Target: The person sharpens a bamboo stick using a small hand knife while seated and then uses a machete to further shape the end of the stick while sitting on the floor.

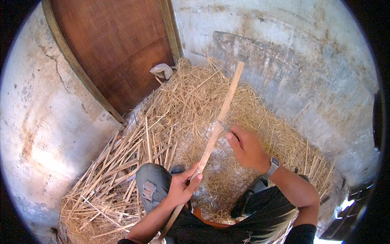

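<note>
A long, flat, pale strip of bamboo or wood slants up and away from my lap, its lower end running down past my left forearm. My left hand is closed round it above my knee, thumb on one side and fingers on the other. To the right of the strip, my right hand is closed in a fist, with a watch on that wrist. From the fist a small grey blade, apparently a knife's, reaches across to the strip and touches its edge. The knife's handle is hidden in my fingers.
Fine shavings heap up against the stained wall. On the left lie several loose split strips. A brown door stands at the back, with a whitish plastic bag by its foot. My bent knees frame the work.
</note>
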Tool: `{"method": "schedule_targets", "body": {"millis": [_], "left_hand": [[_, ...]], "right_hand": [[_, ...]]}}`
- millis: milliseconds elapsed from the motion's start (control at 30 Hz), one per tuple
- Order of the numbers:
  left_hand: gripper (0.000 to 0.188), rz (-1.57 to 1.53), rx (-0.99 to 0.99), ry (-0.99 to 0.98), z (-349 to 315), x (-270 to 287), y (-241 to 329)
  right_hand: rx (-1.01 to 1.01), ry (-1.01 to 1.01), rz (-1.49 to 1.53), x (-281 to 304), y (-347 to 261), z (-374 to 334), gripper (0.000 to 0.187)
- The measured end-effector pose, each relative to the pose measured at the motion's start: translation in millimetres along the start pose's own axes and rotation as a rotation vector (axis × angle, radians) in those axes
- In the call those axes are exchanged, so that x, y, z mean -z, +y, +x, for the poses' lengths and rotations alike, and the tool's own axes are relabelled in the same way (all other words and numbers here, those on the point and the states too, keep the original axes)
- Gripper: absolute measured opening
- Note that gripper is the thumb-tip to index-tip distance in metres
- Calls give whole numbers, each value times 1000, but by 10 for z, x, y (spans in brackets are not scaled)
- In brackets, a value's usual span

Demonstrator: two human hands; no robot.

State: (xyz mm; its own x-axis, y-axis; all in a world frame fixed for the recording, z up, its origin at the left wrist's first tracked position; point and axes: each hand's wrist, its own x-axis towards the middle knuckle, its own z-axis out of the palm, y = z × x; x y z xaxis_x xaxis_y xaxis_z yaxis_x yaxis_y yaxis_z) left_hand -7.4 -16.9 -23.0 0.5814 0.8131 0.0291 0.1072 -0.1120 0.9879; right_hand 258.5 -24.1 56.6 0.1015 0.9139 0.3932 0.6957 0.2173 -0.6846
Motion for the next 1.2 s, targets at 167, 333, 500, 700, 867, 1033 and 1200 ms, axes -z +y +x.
{"method": "schedule_targets", "body": {"millis": [167, 333, 500, 700, 867, 1033, 1200], "left_hand": [[49, -9, -6, -10, 14, -8, 28], [47, 19, -35, 12, 14, 8, 57], [44, -9, -16, 46, 0, 15, 48], [45, 4, 5, 6, -11, 15, 44], [51, 11, -85, -49, -12, 46, -29], [55, -27, -148, -46, 12, -25, 31], [53, -97, -227, -18, -9, -12, -113]], "right_hand": [[-3, -161, -111, -176, 63, -89, 37], [-36, -254, -105, -245, 1, -110, 39], [-8, -202, -123, -216, -34, -71, 37], [74, 103, -114, -170, 111, 63, 25], [-15, 271, -115, -6, 188, 256, 16], [-70, 387, 29, 118, 454, 353, 15], [-51, 267, -92, 15, 421, 226, 11]]}}
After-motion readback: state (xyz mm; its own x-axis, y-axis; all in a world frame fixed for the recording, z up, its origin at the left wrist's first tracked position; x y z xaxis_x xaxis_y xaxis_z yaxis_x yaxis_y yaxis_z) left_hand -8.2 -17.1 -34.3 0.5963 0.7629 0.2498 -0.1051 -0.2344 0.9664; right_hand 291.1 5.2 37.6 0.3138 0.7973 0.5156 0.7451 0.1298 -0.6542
